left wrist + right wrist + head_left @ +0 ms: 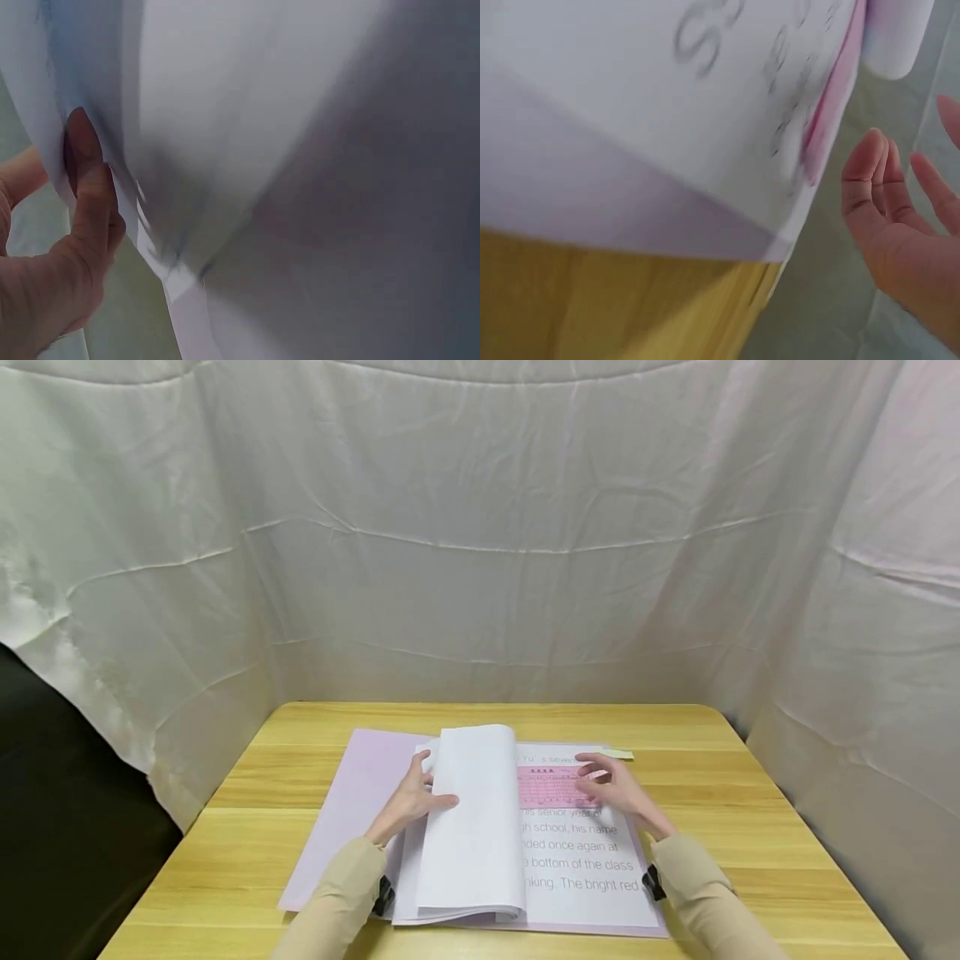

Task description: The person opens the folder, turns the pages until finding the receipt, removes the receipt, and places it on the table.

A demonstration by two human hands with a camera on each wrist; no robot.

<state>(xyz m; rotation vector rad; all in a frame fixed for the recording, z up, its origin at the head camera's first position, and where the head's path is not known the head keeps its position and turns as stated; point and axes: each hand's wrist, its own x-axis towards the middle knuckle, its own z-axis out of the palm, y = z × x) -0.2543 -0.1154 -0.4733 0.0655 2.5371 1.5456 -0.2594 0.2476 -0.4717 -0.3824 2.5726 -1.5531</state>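
A large-print booklet lies open, its lilac cover (352,802) spread to the left. My left hand (405,802) pinches a few white pages (476,827) at their left edge, thumb on one side and fingers on the other; these pages bow upward and hide part of the text page (577,893). On that page, near its top, lies a pink ruled slip (543,788), partly covered by the pages. My right hand (618,787) hovers at the slip's right end, fingers loosely bent. In the right wrist view that hand (911,214) holds nothing and is apart from the slip (834,105).
A pale yellow tab (618,754) sticks out past the page's top right corner. The booklet rests on a wood-grain table (720,802). Grey-white curtains (480,602) stand behind and on both sides, with a dark area (52,827) at the far left.
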